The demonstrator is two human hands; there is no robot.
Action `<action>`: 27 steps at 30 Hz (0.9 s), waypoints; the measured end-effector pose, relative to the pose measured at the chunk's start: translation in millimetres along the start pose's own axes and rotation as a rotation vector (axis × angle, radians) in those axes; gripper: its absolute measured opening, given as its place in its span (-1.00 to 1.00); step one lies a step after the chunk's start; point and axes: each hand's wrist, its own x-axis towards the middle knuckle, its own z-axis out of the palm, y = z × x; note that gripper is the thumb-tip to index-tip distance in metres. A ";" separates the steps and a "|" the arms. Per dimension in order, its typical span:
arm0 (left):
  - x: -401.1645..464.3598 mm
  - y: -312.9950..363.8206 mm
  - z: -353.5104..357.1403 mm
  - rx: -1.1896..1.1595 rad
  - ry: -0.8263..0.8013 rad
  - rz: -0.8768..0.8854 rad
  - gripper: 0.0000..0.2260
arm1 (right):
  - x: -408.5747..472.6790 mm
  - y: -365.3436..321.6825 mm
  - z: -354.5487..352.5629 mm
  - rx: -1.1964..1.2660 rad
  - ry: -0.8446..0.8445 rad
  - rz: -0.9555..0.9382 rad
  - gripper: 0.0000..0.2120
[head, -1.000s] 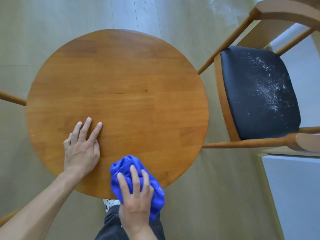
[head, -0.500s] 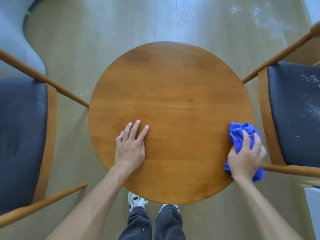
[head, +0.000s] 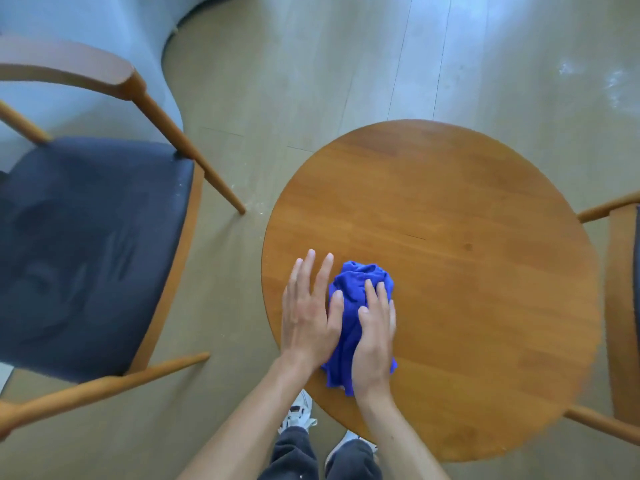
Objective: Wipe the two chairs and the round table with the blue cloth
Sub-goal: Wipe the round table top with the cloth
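The crumpled blue cloth (head: 356, 306) lies on the left part of the round wooden table (head: 467, 271). My right hand (head: 375, 327) lies flat on top of the cloth with its fingers straight. My left hand (head: 306, 313) lies flat on the table right beside it, and its thumb touches the cloth's left edge. One wooden chair with a dark seat (head: 86, 251) stands to the left of the table. Only the frame edge of the second chair (head: 620, 306) shows at the far right.
Pale wood flooring (head: 311, 81) surrounds the table, with whitish smears (head: 616, 84) at the upper right. A light grey curved piece of furniture (head: 104, 29) sits behind the left chair. My feet in white shoes (head: 298, 415) stand under the table's near edge.
My right hand has swept the cloth from the table's right edge across to its left part, beside my left hand. The view has turned left, so the left chair fills more of it.
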 end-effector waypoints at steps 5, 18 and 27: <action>-31.2 34.1 32.3 0.254 -0.137 0.247 -0.35 | 38.9 42.4 -97.6 -0.327 0.226 -0.184 -0.55; -37.0 -26.4 24.8 0.252 0.047 0.167 -0.49 | 67.6 92.1 -114.0 -0.952 0.258 -0.355 -0.45; 161.6 -31.8 -20.6 0.253 0.165 -0.138 -0.51 | 69.2 92.0 -109.0 -0.991 0.302 -0.337 -0.44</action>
